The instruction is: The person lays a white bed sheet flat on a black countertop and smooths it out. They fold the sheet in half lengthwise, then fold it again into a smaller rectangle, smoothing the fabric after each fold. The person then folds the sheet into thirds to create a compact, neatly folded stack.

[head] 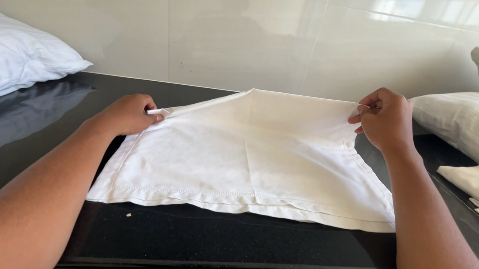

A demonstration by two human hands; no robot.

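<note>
We see the white pillowcase (248, 160) lying flat mid-counter (208, 235), hem along the front edge; left hand (128, 115) and right hand (384, 120) each pinch a far corner, lifted slightly. Fold looks barely begun, most still left

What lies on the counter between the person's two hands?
In the head view, a white pillowcase spans the black counter between the left hand and the right hand. Each hand pinches one of its far corners; nothing else lies between them.

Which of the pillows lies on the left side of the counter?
The striped white pillow, alone beside the left hand; the other two are stacked at the right.
</note>
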